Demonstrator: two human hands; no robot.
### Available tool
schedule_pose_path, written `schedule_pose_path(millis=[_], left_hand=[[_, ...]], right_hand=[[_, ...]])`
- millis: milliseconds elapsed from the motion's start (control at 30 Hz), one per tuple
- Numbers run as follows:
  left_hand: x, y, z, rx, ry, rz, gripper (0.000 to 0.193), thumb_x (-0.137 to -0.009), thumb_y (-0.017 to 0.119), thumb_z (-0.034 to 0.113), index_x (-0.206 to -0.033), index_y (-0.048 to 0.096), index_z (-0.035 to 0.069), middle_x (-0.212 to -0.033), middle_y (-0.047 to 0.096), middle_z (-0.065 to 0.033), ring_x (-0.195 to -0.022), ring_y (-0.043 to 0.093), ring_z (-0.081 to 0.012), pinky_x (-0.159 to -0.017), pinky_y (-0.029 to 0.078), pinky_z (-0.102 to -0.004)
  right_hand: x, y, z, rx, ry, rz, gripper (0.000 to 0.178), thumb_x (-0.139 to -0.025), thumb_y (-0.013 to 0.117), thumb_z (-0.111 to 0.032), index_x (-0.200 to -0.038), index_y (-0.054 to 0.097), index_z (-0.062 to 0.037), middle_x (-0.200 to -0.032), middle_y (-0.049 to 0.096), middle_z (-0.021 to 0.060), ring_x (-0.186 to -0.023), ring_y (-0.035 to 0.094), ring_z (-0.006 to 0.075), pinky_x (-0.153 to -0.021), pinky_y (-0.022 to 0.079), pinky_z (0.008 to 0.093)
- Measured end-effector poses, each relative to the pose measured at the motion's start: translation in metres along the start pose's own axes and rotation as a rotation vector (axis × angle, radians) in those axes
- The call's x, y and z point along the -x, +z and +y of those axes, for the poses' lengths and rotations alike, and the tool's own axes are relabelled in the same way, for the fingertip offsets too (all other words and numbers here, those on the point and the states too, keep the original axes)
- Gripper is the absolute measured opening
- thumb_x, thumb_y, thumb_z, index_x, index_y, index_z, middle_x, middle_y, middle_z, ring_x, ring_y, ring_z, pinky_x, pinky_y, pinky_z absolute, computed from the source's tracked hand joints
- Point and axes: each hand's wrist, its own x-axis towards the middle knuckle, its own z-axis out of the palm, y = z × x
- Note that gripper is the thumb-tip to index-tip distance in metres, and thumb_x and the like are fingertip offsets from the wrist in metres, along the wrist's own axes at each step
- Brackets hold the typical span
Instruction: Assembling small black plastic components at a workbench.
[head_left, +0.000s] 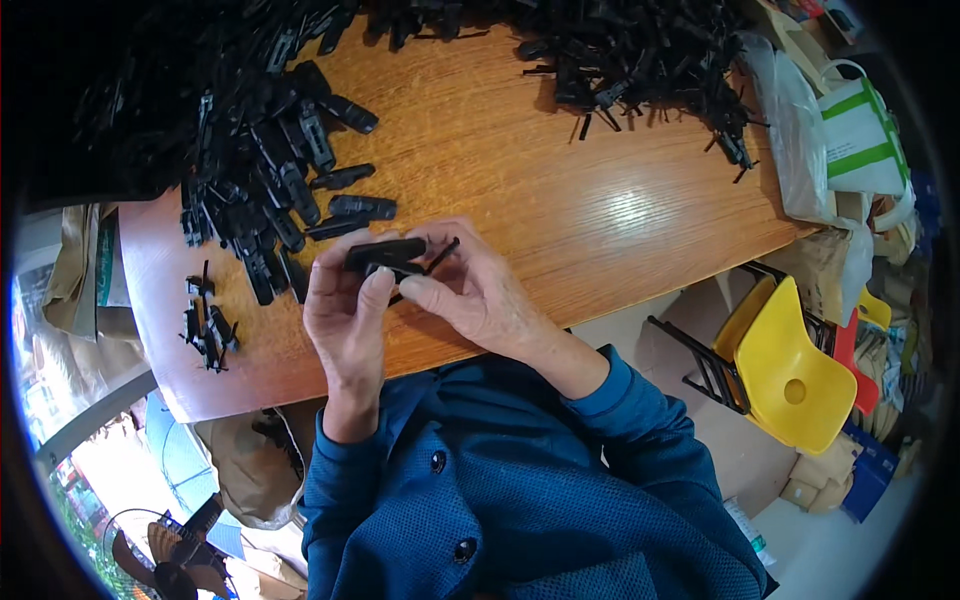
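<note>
Holding black clip (385,254) over bench (560,200) edge: left hand (345,315) closed on clip body, right hand (470,290) pinching thin pin (440,256) at its end. Fitting step, likely; next calls for seating pin squarely. Loose clips (265,160) piled left.

White bag with green stripes (862,135) and clear plastic bag (800,140) at table's right edge (770,215)
</note>
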Motion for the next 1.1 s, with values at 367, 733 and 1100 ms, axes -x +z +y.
schedule_pose_path(millis=[367,733,1100], left_hand=[[-0.004,-0.014,0.024,0.031,-0.408,-0.069,0.017,-0.087,0.053,0.007,-0.103,0.055,0.003,-0.086,0.062,-0.0048,-0.076,0.058,-0.0108,-0.068,0.046,-0.0232],[-0.009,-0.082,0.035,-1.218,0.250,-0.049,0.009,-0.084,0.062,0.009,-0.090,0.057,0.007,-0.081,0.058,-0.0105,-0.068,0.063,-0.0292,-0.058,0.049,-0.0365],[-0.044,-0.099,0.019,-0.915,0.204,-0.254,0.010,-0.087,0.062,0.011,-0.093,0.058,0.004,-0.080,0.059,-0.0051,-0.066,0.061,-0.0216,-0.057,0.047,-0.0325]], right_hand=[[-0.019,-0.057,-0.022,0.306,0.044,-0.528,0.033,-0.078,0.077,-0.020,-0.100,0.057,-0.0039,-0.095,0.057,0.0061,-0.084,0.056,0.0135,-0.069,0.048,0.0263],[-0.090,-0.170,-0.044,1.754,-0.342,-0.062,0.026,-0.083,0.059,-0.001,-0.110,0.056,-0.0023,-0.107,0.050,0.0110,-0.100,0.054,0.0294,-0.081,0.048,0.0394],[-0.064,-0.108,-0.058,0.638,-0.149,0.092,0.022,-0.092,0.060,-0.011,-0.112,0.061,-0.0028,-0.106,0.064,0.0042,-0.101,0.059,0.0134,-0.089,0.044,0.0236]])
